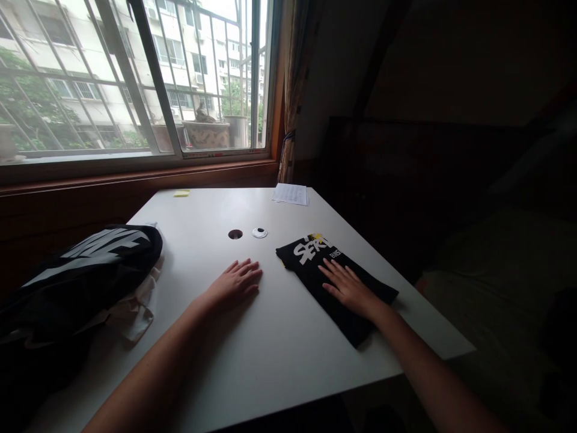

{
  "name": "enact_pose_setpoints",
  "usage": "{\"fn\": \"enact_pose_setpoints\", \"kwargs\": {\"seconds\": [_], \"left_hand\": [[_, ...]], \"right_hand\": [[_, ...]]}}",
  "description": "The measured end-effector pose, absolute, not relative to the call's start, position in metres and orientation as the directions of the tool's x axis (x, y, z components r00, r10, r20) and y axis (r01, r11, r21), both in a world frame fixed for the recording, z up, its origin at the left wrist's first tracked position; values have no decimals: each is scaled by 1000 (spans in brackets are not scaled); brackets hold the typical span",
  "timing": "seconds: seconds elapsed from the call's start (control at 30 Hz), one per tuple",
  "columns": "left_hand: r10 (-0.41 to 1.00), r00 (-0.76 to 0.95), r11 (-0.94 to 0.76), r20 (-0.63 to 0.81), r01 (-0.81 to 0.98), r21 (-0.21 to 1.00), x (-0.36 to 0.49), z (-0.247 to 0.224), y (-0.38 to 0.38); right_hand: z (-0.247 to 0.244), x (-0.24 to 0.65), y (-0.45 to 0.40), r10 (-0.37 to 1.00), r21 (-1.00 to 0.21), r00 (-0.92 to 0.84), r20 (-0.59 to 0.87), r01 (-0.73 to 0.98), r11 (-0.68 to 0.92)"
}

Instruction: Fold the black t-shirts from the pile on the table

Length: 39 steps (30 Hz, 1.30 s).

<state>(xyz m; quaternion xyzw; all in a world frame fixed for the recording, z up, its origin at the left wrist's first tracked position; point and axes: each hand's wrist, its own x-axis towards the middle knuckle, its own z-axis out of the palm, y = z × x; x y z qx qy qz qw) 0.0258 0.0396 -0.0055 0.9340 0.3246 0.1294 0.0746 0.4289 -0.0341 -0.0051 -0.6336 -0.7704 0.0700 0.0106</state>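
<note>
A folded black T-shirt (311, 288) with white lettering and a yellow patch lies at the right side of the white table (270, 355). My right hand (346, 285) rests flat on it, fingers spread, just below the lettering. To the left, on the bare tabletop, my left hand (237, 281) lies palm down with its fingers stretched out and holds nothing. A gap of table separates it from the shirt. At the far left sits a heaped pile of dark clothes (90, 264) with a grey print on top and pale fabric (139, 307) hanging from its side.
Beyond my hands are a round cable hole (235, 234) and its white cover (259, 233). Papers (291, 194) and a yellow sticky-note pad (181, 193) lie at the far edge. Behind stand a barred window (180, 78) and a curtain (292, 90). The right side is dark.
</note>
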Motion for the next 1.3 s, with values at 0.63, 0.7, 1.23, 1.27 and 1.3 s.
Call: {"fn": "enact_pose_setpoints", "kwargs": {"seconds": [0.63,0.7,1.23,1.27,1.3], "left_hand": [[653,738,-754,172,610,244,27,-4,39],[656,736,-751,165,616,239,27,-3,39],[650,741,-757,168,610,235,26,-9,44],[649,742,-758,170,609,235,26,-10,44],[647,743,-759,171,608,233,25,-10,44]], "right_hand": [[10,369,-27,875,-175,-482,-49,866,468],[6,355,-22,897,-145,-441,-35,890,432],[-11,383,29,988,-36,-152,13,988,152],[-11,391,33,991,-37,-135,9,990,135],[-12,399,36,993,-38,-119,5,992,119]]}}
